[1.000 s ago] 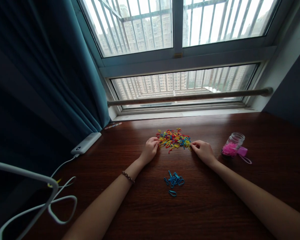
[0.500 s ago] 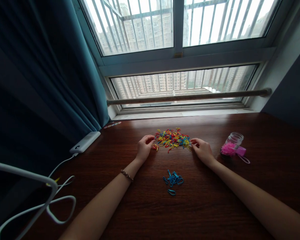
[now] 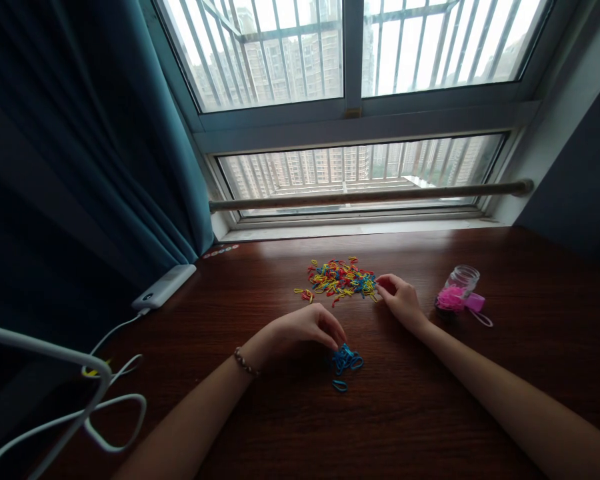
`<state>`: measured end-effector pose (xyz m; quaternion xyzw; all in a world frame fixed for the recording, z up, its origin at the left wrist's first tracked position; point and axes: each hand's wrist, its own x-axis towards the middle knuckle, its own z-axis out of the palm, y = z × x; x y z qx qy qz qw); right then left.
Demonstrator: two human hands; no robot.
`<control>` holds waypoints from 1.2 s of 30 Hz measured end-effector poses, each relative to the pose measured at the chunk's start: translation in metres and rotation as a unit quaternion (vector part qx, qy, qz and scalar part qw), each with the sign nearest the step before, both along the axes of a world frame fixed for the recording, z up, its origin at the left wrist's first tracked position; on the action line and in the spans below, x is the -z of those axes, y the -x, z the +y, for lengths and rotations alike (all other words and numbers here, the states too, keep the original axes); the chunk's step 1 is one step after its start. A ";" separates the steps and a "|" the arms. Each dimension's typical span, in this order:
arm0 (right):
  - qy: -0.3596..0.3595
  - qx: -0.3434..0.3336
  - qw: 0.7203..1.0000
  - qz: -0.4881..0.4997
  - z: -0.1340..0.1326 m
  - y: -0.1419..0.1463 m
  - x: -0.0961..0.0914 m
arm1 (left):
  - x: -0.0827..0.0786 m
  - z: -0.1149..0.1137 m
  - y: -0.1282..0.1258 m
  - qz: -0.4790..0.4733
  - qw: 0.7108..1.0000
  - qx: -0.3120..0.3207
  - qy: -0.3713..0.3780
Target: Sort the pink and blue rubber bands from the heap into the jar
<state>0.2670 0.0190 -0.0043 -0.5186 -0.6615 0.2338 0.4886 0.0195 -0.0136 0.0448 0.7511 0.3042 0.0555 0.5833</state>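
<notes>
A heap of small red, yellow and blue rubber bands (image 3: pixel 341 278) lies on the dark wooden table (image 3: pixel 280 413) near the window. Closer to me sits a small cluster of blue bands (image 3: pixel 347 361). My left hand (image 3: pixel 305 328) hovers at the left edge of that blue cluster, fingertips pinched together over it; whether a band is between them I cannot make out. My right hand (image 3: pixel 399 299) rests at the right edge of the mixed heap, fingers curled and pinching at the bands there.
A small glass jar (image 3: pixel 460 280) with pink bands and a pink lid lies at the right. A white power bank (image 3: pixel 163 287) with a cable sits at the left by the teal curtain (image 3: pixel 105 153). A white curved bar (image 3: pixel 55 353) crosses the lower left.
My left hand has drawn back from the left side of the mixed heap to the blue cluster. A few bands now lie loose at the heap's left. My right hand stayed put.
</notes>
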 end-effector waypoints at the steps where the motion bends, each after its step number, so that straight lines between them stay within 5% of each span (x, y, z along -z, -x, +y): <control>1: 0.012 -0.025 0.999 0.024 -0.003 0.003 -0.002 | 0.000 0.000 0.000 0.008 1.000 -0.009 -0.006; 5: 0.094 -0.179 0.974 0.107 -0.021 0.020 -0.014 | 0.011 0.013 0.006 0.008 0.984 -0.122 -0.133; 9: 0.137 -0.359 0.923 0.034 -0.044 0.034 -0.022 | 0.028 0.033 0.020 0.027 0.881 -0.309 -0.358; 12: 0.080 -0.348 0.933 -0.040 -0.047 0.035 -0.018 | 0.037 0.041 0.030 0.075 0.798 -0.344 -0.489; 14: 0.012 -0.256 0.963 -0.083 -0.040 0.031 -0.012 | 0.040 0.043 0.034 0.100 0.786 -0.319 -0.520; 18: -0.068 -0.104 0.976 -0.181 -0.024 0.021 0.000 | 0.044 0.042 0.034 0.131 0.792 -0.268 -0.533; 23: -0.090 -0.085 0.954 -0.273 -0.021 0.019 0.007 | 0.046 0.042 0.031 0.127 0.791 -0.259 -0.539; 27: -0.094 -0.081 0.953 -0.275 -0.019 0.020 0.011 | 0.038 0.037 0.028 0.028 0.803 -0.311 -0.508; 29: -0.097 -0.079 0.956 -0.266 -0.018 0.020 0.012 | 0.030 0.031 0.023 -0.034 0.833 -0.315 -0.454; 33: -0.083 -0.069 0.959 -0.262 -0.017 0.017 0.011 | 0.018 0.019 0.009 -0.072 0.943 -0.220 -0.239; 36: -0.071 -0.055 0.959 -0.270 -0.017 0.014 0.009 | 0.014 0.010 -0.001 -0.074 0.981 -0.148 -0.103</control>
